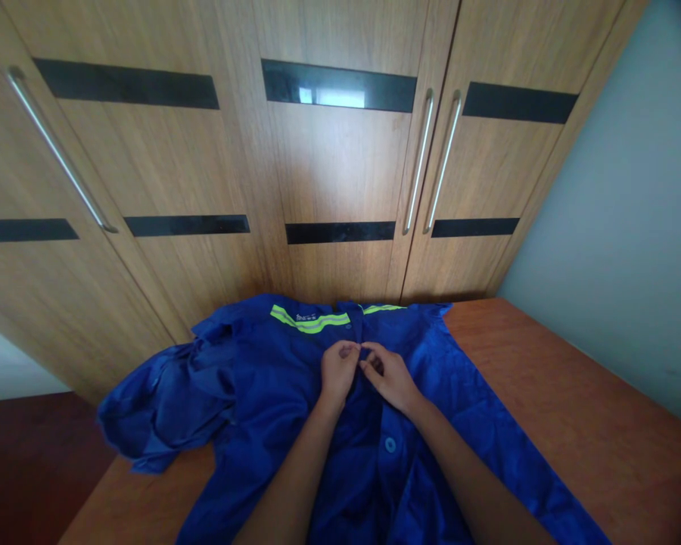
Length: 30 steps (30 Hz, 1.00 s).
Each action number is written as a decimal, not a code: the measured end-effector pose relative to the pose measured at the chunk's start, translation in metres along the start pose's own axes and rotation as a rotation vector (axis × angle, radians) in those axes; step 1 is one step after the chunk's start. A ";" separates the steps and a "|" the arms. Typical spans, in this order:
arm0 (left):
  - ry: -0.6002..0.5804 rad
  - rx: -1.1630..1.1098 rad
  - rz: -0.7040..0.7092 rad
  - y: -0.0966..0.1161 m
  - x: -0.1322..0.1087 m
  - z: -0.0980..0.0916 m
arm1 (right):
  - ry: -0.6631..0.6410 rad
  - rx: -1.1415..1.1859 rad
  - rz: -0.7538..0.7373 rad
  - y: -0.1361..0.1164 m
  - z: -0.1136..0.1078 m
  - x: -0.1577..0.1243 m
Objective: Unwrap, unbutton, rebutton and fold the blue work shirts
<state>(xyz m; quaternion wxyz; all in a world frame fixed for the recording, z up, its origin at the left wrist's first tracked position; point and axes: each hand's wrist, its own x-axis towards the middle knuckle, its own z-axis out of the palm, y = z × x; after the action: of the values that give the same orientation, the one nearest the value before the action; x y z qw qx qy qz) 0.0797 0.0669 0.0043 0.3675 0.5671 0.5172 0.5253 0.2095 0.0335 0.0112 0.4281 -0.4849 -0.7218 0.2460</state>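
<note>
A blue work jacket [272, 386] lies spread out, front side up, with a yellow-green reflective strip [312, 326] across its chest. At the upper middle of its front placket, my left hand [337, 372] pinches the fabric edge between thumb and fingers. My right hand [394, 380] meets it there, thumb and index finger closed on the same edge; its other fingers are curled. Whatever sits between the fingertips is too small to make out. Lower on the placket, a round blue button [390, 445] shows between my forearms. One sleeve [170, 401] lies bunched at the left.
The jacket rests on a reddish-brown wooden tabletop [545, 378]. Directly behind stands a wooden wardrobe [340, 166] with black inlays and long metal handles [418, 163]. A pale wall [618, 250] bounds the right side. Dark floor [23, 462] shows at the lower left.
</note>
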 end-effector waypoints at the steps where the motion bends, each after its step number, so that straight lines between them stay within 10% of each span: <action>1: 0.001 -0.008 -0.003 0.000 0.000 0.000 | 0.019 -0.020 -0.002 0.000 0.000 0.000; 16: 0.002 0.087 0.086 0.015 -0.009 0.005 | 0.200 -0.509 -0.105 -0.002 -0.011 0.002; 30: -0.060 0.195 0.139 0.016 -0.013 0.001 | 0.136 0.143 0.189 0.021 -0.001 0.008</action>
<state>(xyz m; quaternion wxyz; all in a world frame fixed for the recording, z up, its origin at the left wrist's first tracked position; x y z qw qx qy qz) 0.0846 0.0510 0.0168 0.2885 0.6501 0.5141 0.4794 0.2190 0.0496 -0.0013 0.4843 -0.5346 -0.6230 0.3026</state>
